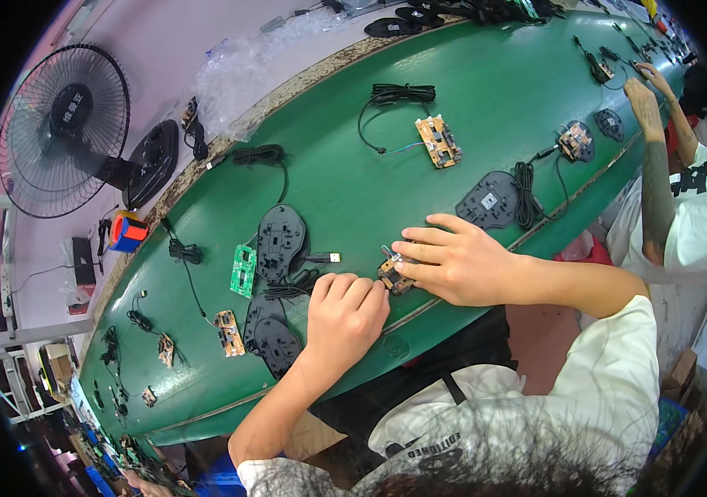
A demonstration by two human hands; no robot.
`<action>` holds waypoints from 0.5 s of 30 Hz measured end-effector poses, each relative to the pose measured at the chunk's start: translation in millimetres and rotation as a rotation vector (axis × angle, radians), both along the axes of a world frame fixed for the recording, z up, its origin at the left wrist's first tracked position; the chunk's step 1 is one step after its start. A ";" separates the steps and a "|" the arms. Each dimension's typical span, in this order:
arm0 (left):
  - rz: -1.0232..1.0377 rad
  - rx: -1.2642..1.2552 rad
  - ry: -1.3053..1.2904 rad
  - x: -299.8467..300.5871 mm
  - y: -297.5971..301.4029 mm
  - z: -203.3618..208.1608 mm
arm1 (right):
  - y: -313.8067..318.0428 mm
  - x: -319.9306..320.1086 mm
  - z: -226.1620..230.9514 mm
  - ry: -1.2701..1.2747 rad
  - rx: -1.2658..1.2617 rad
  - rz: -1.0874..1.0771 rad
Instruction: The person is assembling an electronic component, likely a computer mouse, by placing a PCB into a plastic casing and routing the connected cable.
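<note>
A brown circuit board (395, 276) with dark parts and thin wires lies close to the table's front edge. The fingers of my right hand (463, 263) reach over it, their tips gripping the board; the thumb is hidden. Beside its left end, my left hand (345, 319) is curled closed, knuckles up, and what its fingers hold is hidden. A coiled black cable (291, 287) runs close to that hand, with a USB plug (323, 258) just above it. Dark grey game-controller shells (281, 240) lie to the left, next to a green circuit board (243, 271).
More brown boards with cables (439, 141) are spread along the green table (329, 141). Another shell (486, 201) lies beyond my right hand. A fan (72, 108) and an orange-and-blue tape roll (128, 232) stand past the left edge. A co-worker's arms (658, 166) reach in at the right.
</note>
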State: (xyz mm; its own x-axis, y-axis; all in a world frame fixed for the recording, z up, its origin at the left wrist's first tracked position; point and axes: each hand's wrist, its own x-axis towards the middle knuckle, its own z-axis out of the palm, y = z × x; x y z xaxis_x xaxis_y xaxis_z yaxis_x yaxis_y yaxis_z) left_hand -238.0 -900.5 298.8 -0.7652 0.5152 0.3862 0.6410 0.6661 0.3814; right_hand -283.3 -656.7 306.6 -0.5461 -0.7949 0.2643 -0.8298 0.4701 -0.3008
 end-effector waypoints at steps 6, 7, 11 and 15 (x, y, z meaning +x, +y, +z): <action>0.015 0.120 -0.056 1.9 -3.5 -11.3 | -2.2 1.9 3.3 0.000 0.002 -0.005; 0.030 0.175 -0.064 2.7 -4.1 -13.7 | -2.9 2.6 2.2 -0.002 -0.021 -0.014; -0.033 0.077 0.008 1.1 -4.4 -8.9 | -4.4 8.0 -2.4 0.021 -0.074 -0.050; -0.024 -0.029 0.037 10.8 -2.9 -2.5 | -4.6 10.2 -2.4 0.053 -0.076 -0.063</action>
